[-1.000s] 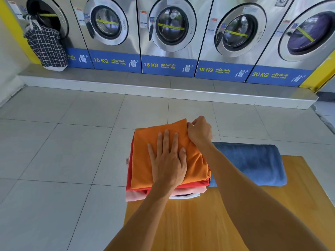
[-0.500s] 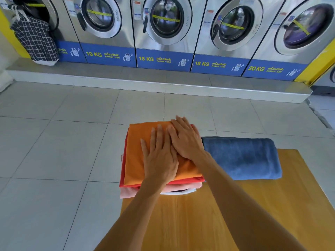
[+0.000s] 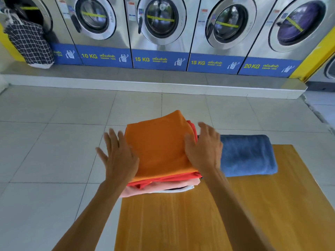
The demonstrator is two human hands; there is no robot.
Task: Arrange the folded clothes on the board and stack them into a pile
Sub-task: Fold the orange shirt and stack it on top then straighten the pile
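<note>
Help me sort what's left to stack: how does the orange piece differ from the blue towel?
The orange piece lies on top of the pile; the blue towel lies alone on the board. The orange piece looks thin and smooth, the blue towel thick and fuzzy. Both hands, left and right, flank the orange piece; the blue towel sits behind the right hand. Both are folded.

Washing machines: a steel front-loading row along the far wall, round glass doors crossed by yellow strips.
Blue panels: beneath the doors, marked 10 KG, 15 KG, 15 KG, 20 KG.
Checked bag: black with white grid, hanging at the leftmost machine.
Plinth: grey raised step under the machines.
Floor: pale square tiles.
Yellow frame: right of the row.
</note>
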